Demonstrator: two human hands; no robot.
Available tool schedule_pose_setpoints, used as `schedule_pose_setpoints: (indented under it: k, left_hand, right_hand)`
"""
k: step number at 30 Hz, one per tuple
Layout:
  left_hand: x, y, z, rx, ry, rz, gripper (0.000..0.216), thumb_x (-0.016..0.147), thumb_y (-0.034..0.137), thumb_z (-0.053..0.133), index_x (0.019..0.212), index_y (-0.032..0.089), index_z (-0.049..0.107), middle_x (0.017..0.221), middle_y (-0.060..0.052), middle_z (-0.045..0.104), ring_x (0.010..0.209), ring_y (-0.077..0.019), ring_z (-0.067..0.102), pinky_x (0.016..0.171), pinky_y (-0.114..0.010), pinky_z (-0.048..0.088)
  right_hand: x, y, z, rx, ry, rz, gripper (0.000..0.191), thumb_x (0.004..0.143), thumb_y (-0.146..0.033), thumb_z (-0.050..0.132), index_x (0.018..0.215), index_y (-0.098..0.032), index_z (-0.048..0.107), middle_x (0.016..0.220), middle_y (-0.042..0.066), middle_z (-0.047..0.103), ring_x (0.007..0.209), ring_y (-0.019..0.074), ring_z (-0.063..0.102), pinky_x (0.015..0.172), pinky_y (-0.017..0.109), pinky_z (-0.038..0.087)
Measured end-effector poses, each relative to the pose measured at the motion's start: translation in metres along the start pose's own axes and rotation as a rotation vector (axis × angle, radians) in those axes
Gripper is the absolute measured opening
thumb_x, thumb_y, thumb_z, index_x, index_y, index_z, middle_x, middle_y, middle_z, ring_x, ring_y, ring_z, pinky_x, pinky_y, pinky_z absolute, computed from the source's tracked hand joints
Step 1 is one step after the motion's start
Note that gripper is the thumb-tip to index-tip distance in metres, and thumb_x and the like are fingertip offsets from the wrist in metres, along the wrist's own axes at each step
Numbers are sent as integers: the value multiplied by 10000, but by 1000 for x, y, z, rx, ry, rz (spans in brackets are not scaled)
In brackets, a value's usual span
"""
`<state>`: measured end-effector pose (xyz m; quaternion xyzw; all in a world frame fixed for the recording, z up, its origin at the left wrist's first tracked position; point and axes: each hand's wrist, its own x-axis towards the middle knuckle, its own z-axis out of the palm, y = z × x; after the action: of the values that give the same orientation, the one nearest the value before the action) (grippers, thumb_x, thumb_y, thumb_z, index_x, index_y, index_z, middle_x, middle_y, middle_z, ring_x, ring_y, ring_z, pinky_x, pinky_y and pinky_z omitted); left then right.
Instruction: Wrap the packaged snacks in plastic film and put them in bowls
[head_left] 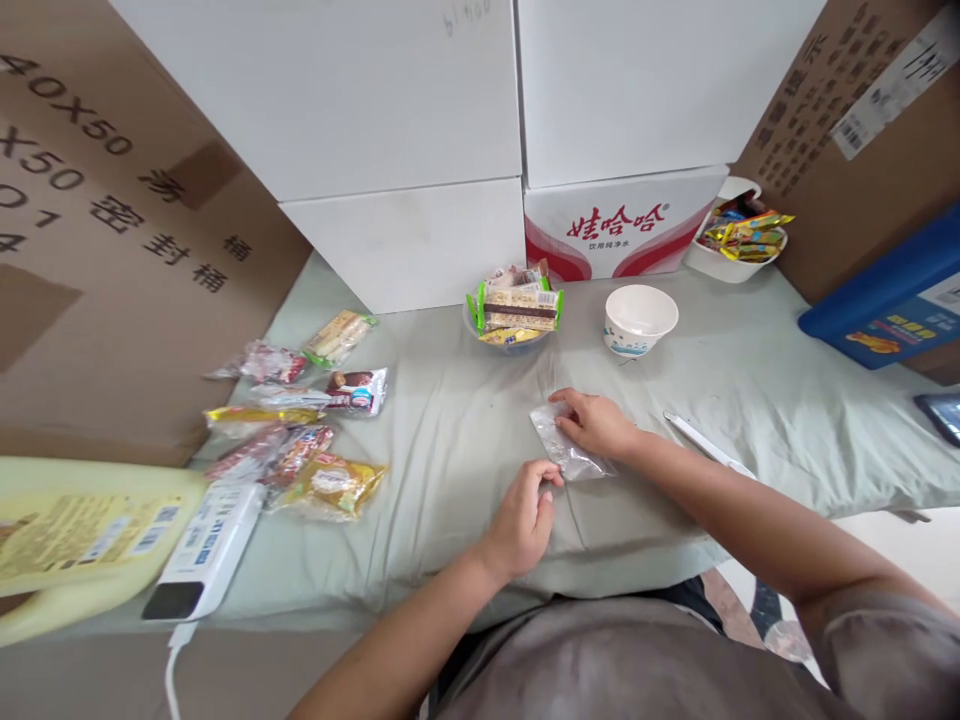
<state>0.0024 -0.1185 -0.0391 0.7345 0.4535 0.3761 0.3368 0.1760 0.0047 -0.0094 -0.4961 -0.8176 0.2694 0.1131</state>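
A small clear plastic bag [568,455] lies on the pale green cloth [450,430] in front of me. My right hand [598,422] rests on the bag's top, fingers curled and pressing it down. My left hand [525,520] sits just left of the bag, fingers pinched together at its near corner. What lies inside the bag I cannot make out.
A bowl of wrapped snacks [514,312] and an empty white paper bowl [640,318] stand behind the bag. Several snack packets [300,430] lie at the left, with a white power bank [206,550] and a yellow jug [82,535]. A white pen [705,445], another snack bowl [739,245] and cardboard boxes [390,130] surround.
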Motion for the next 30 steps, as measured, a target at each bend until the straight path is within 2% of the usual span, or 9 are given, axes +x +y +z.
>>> schedule_pose_setpoints:
  k: [4,7,10,13,17,20,23,27,30]
  left_hand:
    - [18,11,-18,140,56,19,179,906,116,380,1013,192,502,941,-66,573,896,-178,567,816,-328,496]
    - [47,12,-32,236,121,95,176,921,129,373,981,191,526,950,-67,590,918,-184,563,827,-323,480]
    - [79,-3,-35,301,57,147,205,899,101,379,950,193,556,932,-55,629,908,-186,577,827,-323,479]
    - [98,-25,-30,330,-49,120,251,824,31,392,858,191,582,845,-36,646,837,-183,594,785,-316,490]
    - [100,-41,-27,290,-107,157,312,774,-19,399,862,181,623,868,-44,669,863,-183,605,811,-319,500]
    - [96,-41,-27,270,-118,202,337,787,-30,398,898,177,640,936,-52,684,896,-180,605,840,-324,500]
    - [95,-42,-26,269,-106,193,327,802,-21,404,934,174,631,930,-56,685,887,-182,606,825,-326,507]
    - [96,-42,-27,264,-66,180,271,818,16,402,910,186,592,886,-49,656,873,-179,607,795,-316,507]
    - [89,-30,-29,310,120,74,207,788,35,415,846,190,539,907,-63,632,895,-190,606,811,-332,494]
  right_hand:
    - [-1,5,13,-82,86,8,386,900,-258,505,1276,-176,530,858,44,726,807,204,666,689,283,423]
    - [-4,6,18,-87,126,-17,388,897,-273,503,1271,-174,533,872,49,725,810,207,664,698,287,424]
    - [-4,5,21,-94,160,-21,359,893,-272,500,1236,-180,553,893,53,723,827,210,665,694,288,426]
    - [-3,6,20,-61,175,-35,332,873,-236,512,1196,-184,567,911,54,717,839,206,661,706,287,436]
    - [-4,19,11,195,170,10,385,866,-223,505,1248,-186,513,870,28,704,732,168,644,690,283,474]
    - [-13,28,0,308,327,96,339,877,-252,483,1206,-192,537,941,53,694,722,165,636,678,304,506]
    - [-27,26,-10,200,431,-45,268,908,-274,464,1121,-206,610,1001,88,682,867,209,635,751,357,522]
    - [-32,19,-9,-38,254,-377,292,948,-243,426,1116,-222,665,1105,89,681,1068,245,579,917,428,474]
    - [-26,25,0,-230,179,-364,307,947,-284,479,1192,-218,652,1230,81,654,1152,272,531,952,455,430]
